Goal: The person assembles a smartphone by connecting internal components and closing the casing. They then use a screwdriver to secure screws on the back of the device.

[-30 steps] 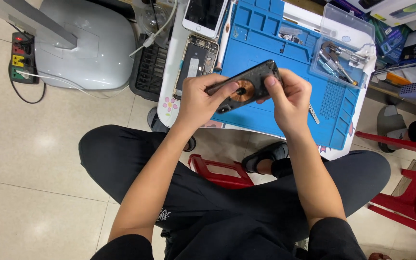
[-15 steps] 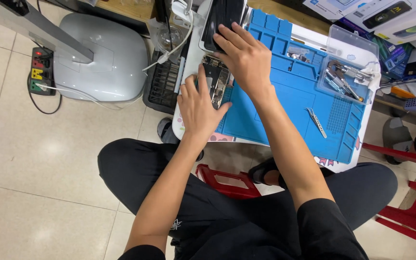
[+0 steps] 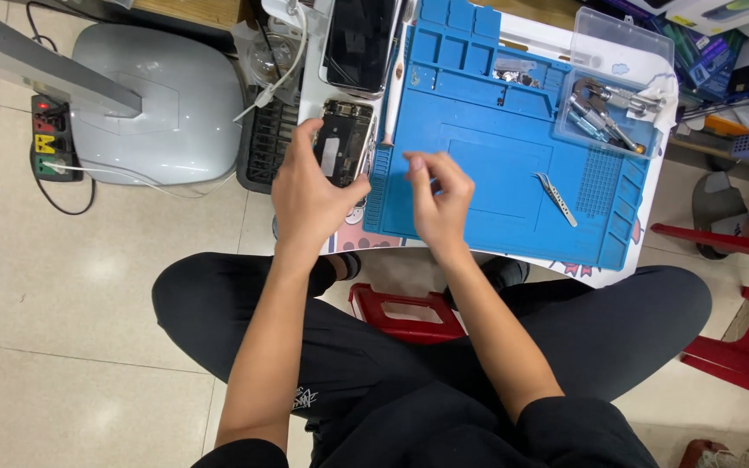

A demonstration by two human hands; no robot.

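Observation:
An opened phone body point(image 3: 346, 143), its inner parts showing, lies on the white table just left of the blue work mat point(image 3: 496, 147). My left hand point(image 3: 309, 195) grips its near left edge. Beyond it lies a dark phone screen point(image 3: 361, 43), face up. My right hand point(image 3: 439, 201) hovers over the mat's near left part with thumb and fingertips pinched together; I see nothing between them.
Tweezers point(image 3: 558, 198) lie on the mat to the right. A clear plastic box point(image 3: 608, 104) holds metal tools at the mat's far right. A grey lamp base point(image 3: 153, 104) and a power strip point(image 3: 48, 139) sit on the floor at left. Red stools point(image 3: 405, 312) stand below.
The dark screen, held in both hands a second ago, was set down beyond the phone body. My right hand has since drawn back over the mat, and my left hand now grips the opened body.

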